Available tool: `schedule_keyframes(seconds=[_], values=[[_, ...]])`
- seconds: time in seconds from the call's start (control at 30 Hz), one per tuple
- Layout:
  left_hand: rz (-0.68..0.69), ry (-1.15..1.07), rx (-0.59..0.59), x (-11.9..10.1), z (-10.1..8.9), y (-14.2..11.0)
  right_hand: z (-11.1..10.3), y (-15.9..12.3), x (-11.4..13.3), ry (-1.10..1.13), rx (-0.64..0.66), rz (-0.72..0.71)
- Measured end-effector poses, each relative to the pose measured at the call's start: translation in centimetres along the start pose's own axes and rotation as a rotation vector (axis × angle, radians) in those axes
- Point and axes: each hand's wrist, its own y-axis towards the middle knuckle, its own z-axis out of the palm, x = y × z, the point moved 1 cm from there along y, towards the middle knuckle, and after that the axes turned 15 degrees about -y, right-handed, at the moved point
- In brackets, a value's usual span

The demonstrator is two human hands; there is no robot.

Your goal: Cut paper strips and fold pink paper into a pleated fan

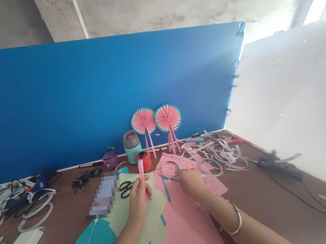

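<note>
My left hand [139, 192] is closed around a narrow folded strip of pink paper [141, 169], held upright, with a bit of blue at its top. Fingers curled, my right hand [191, 181] meets the right edge of a roll of clear tape [162, 170]; its fingertips are partly hidden. A second tape roll [219, 169] lies to the right of that hand. Under both hands are sheets of pink paper [187, 220] and pale green paper [152, 204]. Black-handled scissors [124, 194] rest left of my left hand.
Two round pink pleated fans [144, 121] [167, 117] lean on the blue partition [90, 98]. Before it stand a teal flask [133, 152], a red container [144, 162] and a purple pot [110, 159]. Paper scraps [227, 154] pile up rightward; a phone [105, 194] lies left.
</note>
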Motion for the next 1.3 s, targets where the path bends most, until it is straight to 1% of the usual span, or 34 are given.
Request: schedule_keyframes(seconds=[0.07,0.17,0.2,0.23,0.3,0.43,0.5,0.67,0.8,0.87,0.93,1.03,1.2,1.3], values=[[0.003,0.002,0.002,0.0,0.0,0.0,-0.3,-0.3,0.3,0.042,-0.077,-0.018],[0.015,0.004,0.001,-0.1,0.1,0.0,-0.6,-0.7,0.4,0.157,-0.254,-0.001],[0.019,0.003,0.001,-0.1,0.1,0.0,-0.6,-0.7,0.4,0.196,-0.289,0.013],[0.021,0.003,0.002,0.0,0.1,0.0,-0.5,-0.8,0.3,0.228,-0.296,0.017],[0.016,0.008,0.002,0.0,0.0,0.0,-0.3,-0.8,0.3,0.274,-0.264,-0.026],[0.0,0.027,0.005,0.0,0.0,-0.1,0.2,-1.0,1.0,0.335,-0.193,-0.287],[0.006,0.023,0.008,-0.1,0.1,-0.1,0.3,-1.2,1.5,0.354,-0.183,-0.376],[0.011,0.002,0.017,-0.5,0.4,-0.3,0.4,-1.7,1.8,0.327,-0.106,-0.466],[0.019,0.007,0.024,-0.7,0.5,-0.3,0.4,-2.0,1.8,0.264,-0.09,-0.507],[0.018,0.02,0.025,-0.6,0.4,-0.3,0.4,-1.9,1.8,0.225,-0.089,-0.49],[0.016,0.041,0.024,-0.4,0.3,-0.3,0.3,-1.6,1.8,0.177,-0.092,-0.438],[0.026,0.087,0.049,-0.2,0.3,-0.2,0.0,-1.0,1.4,0.108,-0.108,-0.319],[0.024,0.133,0.155,-0.4,0.7,-0.6,0.2,-0.4,0.7,0.059,-0.086,-0.1],[0.019,0.135,0.157,-0.7,1.0,-0.8,0.6,-0.5,0.6,0.05,-0.052,-0.028]])
